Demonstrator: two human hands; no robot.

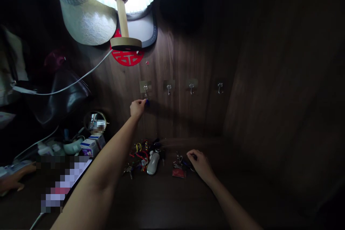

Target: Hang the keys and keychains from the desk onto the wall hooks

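My left hand (137, 107) is raised to the wall, its fingers pinched on a small blue key tag (147, 103). The tag is just below the leftmost metal hook (146, 89); whether it hangs from the hook I cannot tell. Low on the right, my right hand (201, 165) has curled fingers beside a small bunch of keys (180, 161) with a red pouch (179, 173). Something dark shows at its fingertips, too dim to name. Left of this bunch lies a pile of keys and colourful keychains (142, 156) with a grey oval fob (153, 163).
More hooks (192, 87) line the wall to the right. A lit lamp (123, 18) hangs above by hats (91, 25). A round mirror (97, 121), small boxes (90, 147), a blurred-out screen (67, 183) and another person's hand (16, 178) are at left.
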